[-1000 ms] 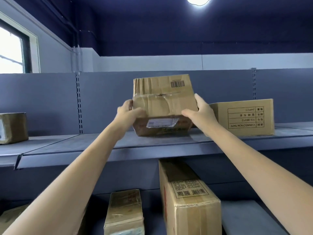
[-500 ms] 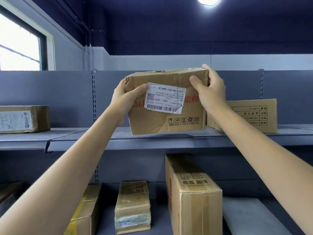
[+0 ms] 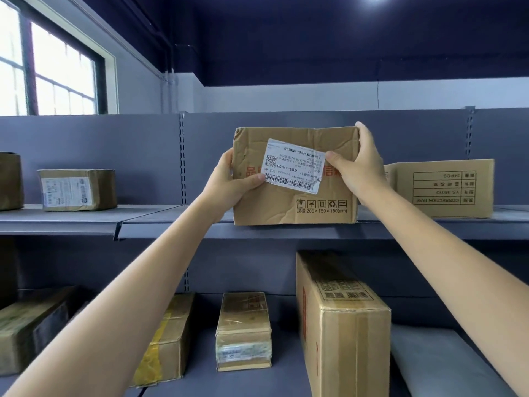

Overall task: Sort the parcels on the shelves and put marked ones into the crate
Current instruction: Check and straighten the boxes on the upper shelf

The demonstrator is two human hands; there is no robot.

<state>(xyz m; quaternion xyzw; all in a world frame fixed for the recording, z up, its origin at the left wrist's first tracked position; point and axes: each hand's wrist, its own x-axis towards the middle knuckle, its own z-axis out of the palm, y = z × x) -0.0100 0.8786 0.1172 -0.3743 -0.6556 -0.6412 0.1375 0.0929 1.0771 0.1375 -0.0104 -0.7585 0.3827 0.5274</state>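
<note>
**Labelled parcel held at the upper shelf**

The creased cardboard parcel (image 3: 294, 179) stood at the front edge of the upper shelf (image 3: 171, 222), its printed face toward the camera, with a white shipping label (image 3: 293, 166) stuck on upside down. The left hand (image 3: 229, 181) grasped its left side, thumb laid on the label's lower corner. The right hand (image 3: 357, 164) clasped the top right corner, thumb on the label's right edge. Just right of it sat a correction tape box (image 3: 446, 187). Well to the left stood a small taped parcel (image 3: 78, 189). Below, on the lower shelf (image 3: 257, 382), a tall carton (image 3: 343, 325) stood near the front beside a narrow parcel (image 3: 244, 330).
</note>
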